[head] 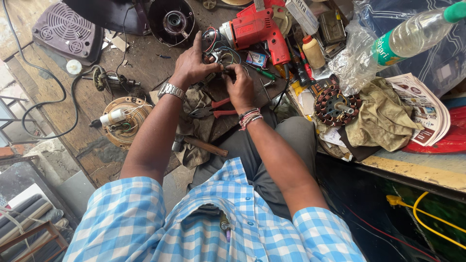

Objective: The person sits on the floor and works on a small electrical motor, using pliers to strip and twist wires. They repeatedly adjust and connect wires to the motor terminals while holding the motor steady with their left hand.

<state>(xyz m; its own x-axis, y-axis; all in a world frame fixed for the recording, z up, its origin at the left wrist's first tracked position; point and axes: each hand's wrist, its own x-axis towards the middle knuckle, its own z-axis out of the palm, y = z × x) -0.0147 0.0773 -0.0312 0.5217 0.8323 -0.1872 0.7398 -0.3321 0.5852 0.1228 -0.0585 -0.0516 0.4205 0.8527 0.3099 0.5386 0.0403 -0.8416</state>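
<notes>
2 bare hands meet over a worn wooden table (pixel 145 63) crowded with repair gear, and the biggest pieces lie around them: a dark round fan housing (pixel 171 20) at the far edge, a vented grey cover (pixel 65 31) far left, a red electric drill (pixel 257 30) just right of the hands, a round motor plate (pixel 124 121) with a white capacitor to the near left, and a wound copper stator (pixel 336 106) on a crumpled cloth (pixel 383 119) to the right. A clear plastic bottle (pixel 412 34) lies far right, and red-handled pliers (pixel 216 109) rest just near of the hands. Smallest is the thing being worked, a small wired electrical part (pixel 218 57) with red, blue and white leads, held at the table's far middle between both hands. The left hand (pixel 194 65), wearing a metal watch, has its fingers curled around the part from the left with the index finger stretched up; the right hand (pixel 241 87), with thread bands at the wrist, pinches it from the near right, fingers clenched on it. It looks light and rigid, but its thin leads seem fragile, so its solid body is probably the safer place to hold, not the wires.
</notes>
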